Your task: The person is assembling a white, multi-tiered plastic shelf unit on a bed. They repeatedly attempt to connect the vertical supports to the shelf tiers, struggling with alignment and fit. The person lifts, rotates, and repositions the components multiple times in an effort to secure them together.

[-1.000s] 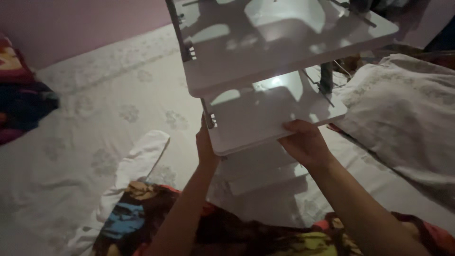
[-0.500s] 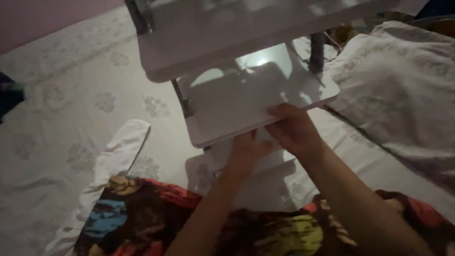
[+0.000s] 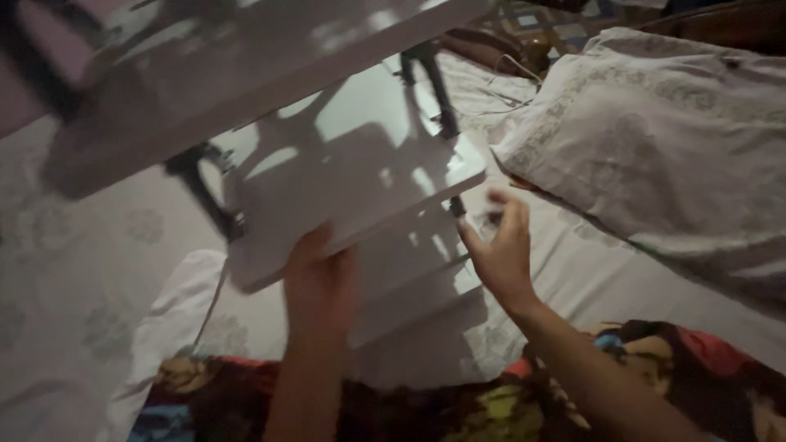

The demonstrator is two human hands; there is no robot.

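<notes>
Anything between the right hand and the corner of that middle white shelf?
Nothing visible. The right hand is open just off the middle shelf at its near corner, only a small gap between. The left hand grips its front edge.

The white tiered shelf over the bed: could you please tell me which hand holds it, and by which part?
The left hand grips the white tiered shelf at a middle board's front edge. The right hand is open beside its corner post, holding nothing.

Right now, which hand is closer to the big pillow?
The right hand. It hovers at the shelf's corner, just beside the pillow; the left hand grips the white shelf, farther away.
</notes>
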